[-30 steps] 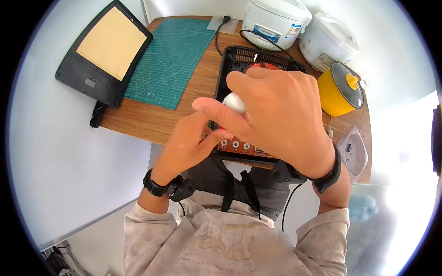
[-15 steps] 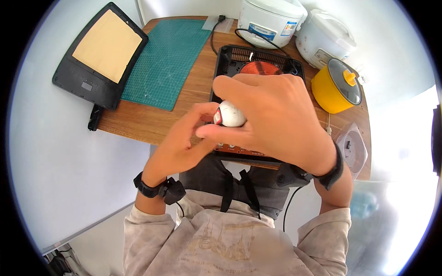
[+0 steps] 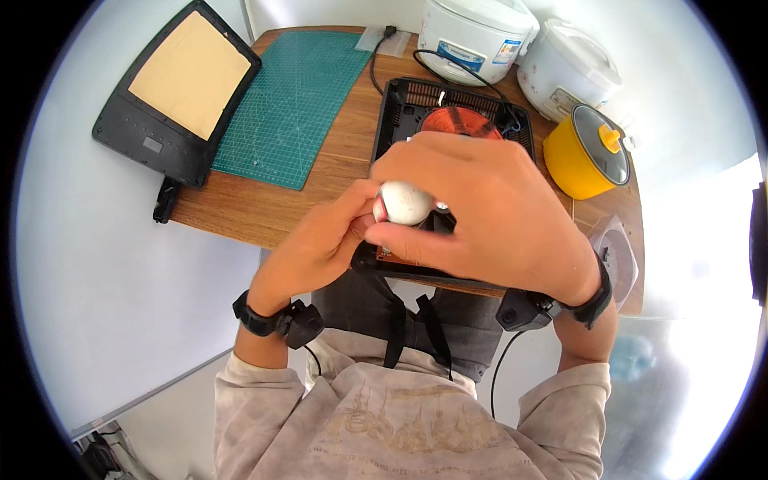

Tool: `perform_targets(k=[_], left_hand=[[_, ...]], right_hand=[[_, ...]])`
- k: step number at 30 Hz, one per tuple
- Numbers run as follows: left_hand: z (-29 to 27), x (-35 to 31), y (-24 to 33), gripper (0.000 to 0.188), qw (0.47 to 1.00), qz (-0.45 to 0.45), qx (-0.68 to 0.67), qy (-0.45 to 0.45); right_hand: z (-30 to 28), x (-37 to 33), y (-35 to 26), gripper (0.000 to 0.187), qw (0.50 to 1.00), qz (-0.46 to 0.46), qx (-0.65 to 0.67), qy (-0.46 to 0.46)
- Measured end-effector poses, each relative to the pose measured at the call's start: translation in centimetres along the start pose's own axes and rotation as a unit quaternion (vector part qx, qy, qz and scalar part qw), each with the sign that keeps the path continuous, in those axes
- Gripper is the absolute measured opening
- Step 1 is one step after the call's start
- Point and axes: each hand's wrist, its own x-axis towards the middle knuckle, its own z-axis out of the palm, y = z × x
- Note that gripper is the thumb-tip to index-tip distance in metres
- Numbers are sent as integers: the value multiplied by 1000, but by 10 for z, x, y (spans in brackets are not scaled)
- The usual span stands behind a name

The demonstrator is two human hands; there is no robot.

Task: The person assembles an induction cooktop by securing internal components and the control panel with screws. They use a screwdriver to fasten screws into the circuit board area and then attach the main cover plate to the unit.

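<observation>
My left hand [image 3: 324, 240] is closed about a handheld tool, whose rounded white end [image 3: 405, 203] with a red patch points up; its lower part is hidden. My right hand [image 3: 492, 208] arches over this end from the right, thumb and fingers apart on either side of it. A gap shows between the white end and the right palm. Beneath both hands lies an opened black appliance housing [image 3: 524, 134], with a copper-coloured coil [image 3: 460, 122] at its back and an orange-brown circuit board [image 3: 390, 255] near the front. My hands cover its middle.
A green cutting mat [image 3: 296, 104] lies at left, with a black panel [image 3: 152, 152] resting on its edge. White rice cookers [image 3: 472, 32] stand behind the housing. To the right are a yellow pot [image 3: 574, 158] and a pale plastic tray [image 3: 618, 256]. A black plug [image 3: 390, 32] lies at the back.
My right hand has shifted slightly right and loosened around the white end, so a gap now shows beside its palm. My left hand stays at the tool.
</observation>
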Motion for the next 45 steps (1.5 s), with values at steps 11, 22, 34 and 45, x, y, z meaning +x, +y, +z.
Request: perform_targets(k=[11, 22, 34, 45], left_hand=[[6, 4, 6, 44, 996, -83, 26, 6], [3, -4, -6, 32, 995, -64, 76, 6], [8, -14, -17, 27, 986, -20, 166, -17], [6, -16, -6, 57, 980, -75, 171, -67]], right_hand=[[-1, 8, -14, 38, 991, 66, -110, -26], [-10, 1, -6, 33, 984, 123, -100, -86], [-16, -9, -6, 38, 988, 112, 21, -101], [-31, -9, -4, 25, 993, 116, 9, 24]])
